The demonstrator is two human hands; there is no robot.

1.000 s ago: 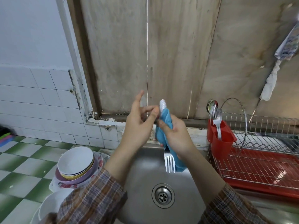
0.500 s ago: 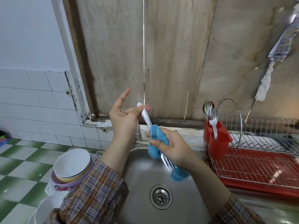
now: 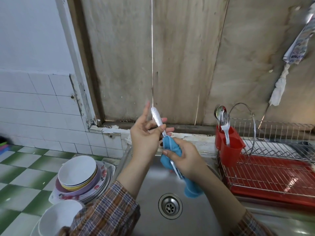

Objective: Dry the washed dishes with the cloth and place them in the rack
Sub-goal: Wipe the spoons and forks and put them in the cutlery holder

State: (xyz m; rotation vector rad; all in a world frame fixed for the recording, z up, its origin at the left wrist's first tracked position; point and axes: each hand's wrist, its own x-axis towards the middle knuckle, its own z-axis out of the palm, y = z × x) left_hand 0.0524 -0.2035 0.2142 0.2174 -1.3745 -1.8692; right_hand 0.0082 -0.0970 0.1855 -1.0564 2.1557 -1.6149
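Left hand [image 3: 144, 138] pinches the fork [image 3: 157, 119], right hand [image 3: 185, 159] squeezes the blue cloth [image 3: 167, 145] round it; I am drying, and next I think it goes in the red cup [image 3: 231, 147].

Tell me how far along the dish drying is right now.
Done: a few pieces of cutlery stand in the red holder on the rack. In hand: the left hand pinches the fork by its handle while the right hand grips the blue cloth around its lower part. Left: the stack of bowls and plates and the white bowls beside the sink.
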